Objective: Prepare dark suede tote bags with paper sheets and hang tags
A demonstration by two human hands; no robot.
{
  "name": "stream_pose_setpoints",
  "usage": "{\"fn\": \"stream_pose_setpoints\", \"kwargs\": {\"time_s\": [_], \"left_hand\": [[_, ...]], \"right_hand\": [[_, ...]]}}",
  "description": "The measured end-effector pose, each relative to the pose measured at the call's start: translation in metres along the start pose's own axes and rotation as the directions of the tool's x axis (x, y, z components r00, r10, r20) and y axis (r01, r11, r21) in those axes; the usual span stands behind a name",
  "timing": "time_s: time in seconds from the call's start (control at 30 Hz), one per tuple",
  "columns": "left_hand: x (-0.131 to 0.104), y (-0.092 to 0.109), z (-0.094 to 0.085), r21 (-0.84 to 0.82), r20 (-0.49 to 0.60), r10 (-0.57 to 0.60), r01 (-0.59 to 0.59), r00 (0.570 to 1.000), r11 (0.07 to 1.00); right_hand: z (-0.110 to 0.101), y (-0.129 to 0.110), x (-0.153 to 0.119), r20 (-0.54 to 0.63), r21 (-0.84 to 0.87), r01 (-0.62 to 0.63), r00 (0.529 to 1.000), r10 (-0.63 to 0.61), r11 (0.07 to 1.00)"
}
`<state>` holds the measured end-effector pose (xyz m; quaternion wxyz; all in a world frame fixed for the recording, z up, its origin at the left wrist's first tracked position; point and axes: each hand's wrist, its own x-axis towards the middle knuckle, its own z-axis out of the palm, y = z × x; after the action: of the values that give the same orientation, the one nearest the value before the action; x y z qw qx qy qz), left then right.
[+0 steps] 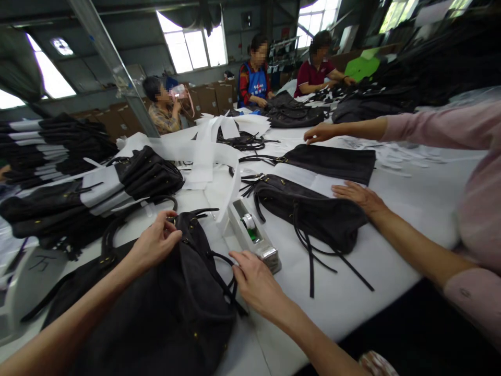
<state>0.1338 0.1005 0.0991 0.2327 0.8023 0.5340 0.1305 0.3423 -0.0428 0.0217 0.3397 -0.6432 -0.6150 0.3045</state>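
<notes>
A large black handbag (156, 308) lies in front of me on the white table, with small brass studs and a curved handle (107, 237). My left hand (156, 243) is closed at the bag's upper edge, thumb and fingers pinched there. At the bag's right side, my right hand (256, 284) has its fingers bent together on a thin black strap (225, 257); its fingertips are partly hidden. Just beyond that hand stands a grey tape dispenser (252, 235) with a roll in it.
On the right, a co-worker in pink sleeves rests one hand (356, 198) by another black bag (313, 209); a flat black bag (332, 162) lies behind it. Stacked bags (144, 172) fill the left. White paper strips (205, 151) lie mid-table. Several people sit or stand further back.
</notes>
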Motion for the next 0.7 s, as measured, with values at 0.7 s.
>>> {"fn": "stream_pose_setpoints", "kwargs": {"time_s": [0.7], "left_hand": [[-0.054, 0.024, -0.040, 0.030, 0.703, 0.477, -0.692, 0.528, 0.722]], "right_hand": [[0.027, 0.009, -0.041, 0.255, 0.144, 0.177, 0.944, -0.209, 0.974]]}}
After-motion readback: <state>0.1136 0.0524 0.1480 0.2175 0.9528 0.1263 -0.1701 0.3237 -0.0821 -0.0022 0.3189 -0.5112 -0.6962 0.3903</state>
